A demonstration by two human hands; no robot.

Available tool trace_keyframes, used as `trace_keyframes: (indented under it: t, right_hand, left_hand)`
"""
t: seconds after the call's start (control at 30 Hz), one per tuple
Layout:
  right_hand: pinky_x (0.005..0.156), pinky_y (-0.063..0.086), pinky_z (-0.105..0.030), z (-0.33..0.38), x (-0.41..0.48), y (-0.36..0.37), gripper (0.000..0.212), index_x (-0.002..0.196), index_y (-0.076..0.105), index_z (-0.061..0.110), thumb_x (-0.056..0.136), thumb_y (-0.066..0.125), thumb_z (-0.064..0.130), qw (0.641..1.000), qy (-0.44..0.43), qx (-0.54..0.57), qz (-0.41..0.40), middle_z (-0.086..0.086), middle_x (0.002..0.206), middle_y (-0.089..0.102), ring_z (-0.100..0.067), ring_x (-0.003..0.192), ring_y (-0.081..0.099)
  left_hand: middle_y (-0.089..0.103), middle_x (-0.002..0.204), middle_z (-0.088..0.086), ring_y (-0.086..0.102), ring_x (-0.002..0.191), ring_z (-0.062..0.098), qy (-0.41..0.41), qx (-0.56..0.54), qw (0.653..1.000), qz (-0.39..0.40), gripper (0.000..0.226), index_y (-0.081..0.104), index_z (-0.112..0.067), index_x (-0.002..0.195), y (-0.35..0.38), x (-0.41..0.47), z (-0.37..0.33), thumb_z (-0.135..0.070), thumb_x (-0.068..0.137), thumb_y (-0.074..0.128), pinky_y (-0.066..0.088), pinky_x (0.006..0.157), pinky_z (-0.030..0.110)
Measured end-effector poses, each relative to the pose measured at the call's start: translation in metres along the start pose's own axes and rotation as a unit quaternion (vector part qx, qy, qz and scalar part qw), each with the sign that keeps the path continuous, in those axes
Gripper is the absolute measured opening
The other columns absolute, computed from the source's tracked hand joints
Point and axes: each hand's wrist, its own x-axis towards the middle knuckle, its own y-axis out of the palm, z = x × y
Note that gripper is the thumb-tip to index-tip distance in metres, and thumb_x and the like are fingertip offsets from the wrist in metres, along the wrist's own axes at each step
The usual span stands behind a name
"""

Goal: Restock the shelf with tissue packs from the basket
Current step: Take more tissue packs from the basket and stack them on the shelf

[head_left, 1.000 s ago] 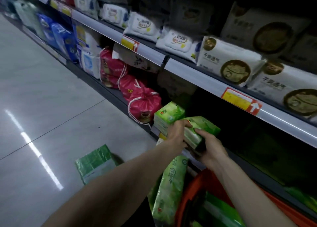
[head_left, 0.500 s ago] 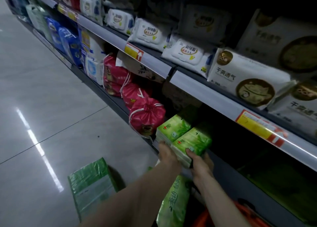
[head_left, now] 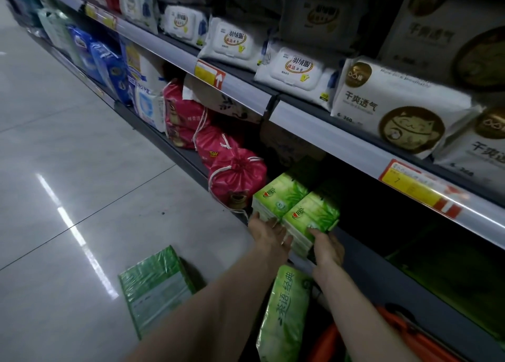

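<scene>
Two light green tissue packs lie side by side on the bottom shelf (head_left: 363,263): the left pack (head_left: 278,195) and the right pack (head_left: 314,214). My left hand (head_left: 269,234) presses flat against their front ends where the two meet. My right hand (head_left: 326,245) holds the right pack's front right corner, fingertips on its top edge. The orange basket (head_left: 410,334) shows at the bottom right, with a tall green tissue pack (head_left: 287,312) standing at its left side.
Another green pack (head_left: 155,288) lies on the tiled floor to the left. Red drawstring bags (head_left: 236,175) sit just left of the green packs. The shelf above (head_left: 328,132) overhangs, holding white wipe packs (head_left: 295,69). The shelf space right of my hands is dark.
The right green pack has gone from lifted in both hands down onto the shelf beside the left pack and been slid inward. My left hand has flattened against the pack fronts.
</scene>
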Motion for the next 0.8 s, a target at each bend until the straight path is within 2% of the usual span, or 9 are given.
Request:
trace_keyframes:
  t: [0.1, 0.2, 0.3, 0.4, 0.47, 0.57, 0.63, 0.73, 0.8]
  right_hand:
    - [0.100, 0.056, -0.049, 0.003, 0.000, -0.004, 0.019, 0.090, 0.068, 0.016, 0.087, 0.080, 0.031, 0.999, 0.035, 0.015, 0.024, -0.008, 0.116, 0.069, -0.030, 0.104, 0.063]
    - [0.091, 0.058, -0.045, 0.004, -0.003, -0.008, 0.018, 0.085, 0.066, 0.018, 0.086, 0.080, 0.029, 0.997, 0.051, 0.044, 0.045, -0.008, 0.106, 0.069, -0.030, 0.097, 0.066]
    - [0.085, 0.059, -0.044, 0.002, -0.007, -0.009, 0.026, 0.101, 0.067, 0.011, 0.089, 0.076, 0.032, 0.995, 0.072, 0.058, 0.027, -0.010, 0.105, 0.068, -0.030, 0.089, 0.066]
    - [0.080, 0.057, -0.043, -0.008, -0.003, -0.009, 0.058, 0.135, 0.060, 0.001, 0.088, 0.071, 0.034, 0.993, 0.085, 0.078, 0.004, -0.018, 0.127, 0.069, -0.037, 0.106, 0.070]
    - [0.083, 0.060, -0.046, -0.020, 0.009, -0.005, 0.065, 0.138, 0.058, 0.003, 0.083, 0.070, 0.035, 0.992, 0.102, 0.078, 0.008, -0.018, 0.130, 0.069, -0.038, 0.107, 0.071]
    - [0.060, 0.055, -0.039, -0.017, -0.012, -0.003, 0.047, 0.126, 0.064, 0.000, 0.087, 0.070, 0.027, 0.992, 0.095, 0.071, 0.031, -0.019, 0.116, 0.072, -0.034, 0.092, 0.071]
    - [0.053, 0.049, -0.036, -0.016, -0.022, -0.002, 0.037, 0.120, 0.066, 0.000, 0.092, 0.068, 0.024, 0.993, 0.086, 0.060, 0.048, -0.021, 0.113, 0.073, -0.035, 0.088, 0.069]
    - [0.046, 0.044, -0.028, -0.015, -0.039, 0.000, 0.020, 0.103, 0.067, 0.003, 0.099, 0.061, 0.022, 0.991, 0.092, 0.044, 0.092, -0.017, 0.092, 0.072, -0.032, 0.073, 0.065]
    - [0.044, 0.037, -0.022, -0.017, -0.050, 0.004, 0.023, 0.082, 0.062, 0.008, 0.102, 0.054, 0.018, 0.985, 0.099, 0.021, 0.142, -0.011, 0.071, 0.066, -0.027, 0.060, 0.057]
  left_hand:
    - [0.053, 0.149, 0.017, 0.046, 0.141, 0.032, -0.010, 0.007, 1.000, 0.010, 0.075, 0.052, -0.001, 0.145, -0.003, 0.001, -0.005, -0.061, 0.103, 0.034, 0.037, 0.119, 0.047]
    - [0.052, 0.150, 0.018, 0.045, 0.142, 0.032, 0.001, 0.016, 1.000, 0.013, 0.074, 0.053, 0.000, 0.145, -0.005, -0.004, -0.012, -0.059, 0.102, 0.037, 0.039, 0.118, 0.047]
    - [0.059, 0.143, 0.016, 0.051, 0.136, 0.031, 0.031, 0.023, 0.999, -0.005, 0.067, 0.058, -0.002, 0.140, -0.012, -0.007, -0.021, -0.053, 0.101, 0.040, 0.044, 0.113, 0.045]
    - [0.063, 0.137, 0.016, 0.058, 0.127, 0.031, 0.056, 0.025, 0.998, -0.016, 0.063, 0.061, -0.003, 0.135, -0.020, -0.011, -0.032, -0.050, 0.100, 0.039, 0.048, 0.108, 0.041]
    - [0.064, 0.137, 0.017, 0.059, 0.122, 0.030, 0.055, 0.027, 0.998, -0.007, 0.063, 0.062, -0.002, 0.134, -0.026, -0.016, -0.038, -0.050, 0.100, 0.038, 0.049, 0.105, 0.037]
    - [0.066, 0.135, 0.016, 0.059, 0.129, 0.032, 0.053, 0.007, 0.999, -0.003, 0.058, 0.067, -0.004, 0.117, -0.032, -0.021, -0.047, -0.050, 0.100, 0.037, 0.047, 0.113, 0.039]
    - [0.067, 0.134, 0.016, 0.059, 0.129, 0.033, 0.054, -0.014, 0.998, -0.007, 0.054, 0.067, -0.006, 0.102, -0.033, -0.025, -0.052, -0.051, 0.101, 0.037, 0.047, 0.114, 0.042]
    - [0.067, 0.133, 0.017, 0.060, 0.128, 0.034, 0.051, -0.039, 0.998, -0.004, 0.054, 0.067, -0.005, 0.103, -0.034, -0.031, -0.055, -0.049, 0.103, 0.036, 0.047, 0.114, 0.043]
    - [0.069, 0.131, 0.016, 0.063, 0.124, 0.035, 0.048, -0.067, 0.997, 0.001, 0.052, 0.069, -0.005, 0.107, -0.032, -0.035, -0.059, -0.046, 0.103, 0.036, 0.048, 0.112, 0.044]
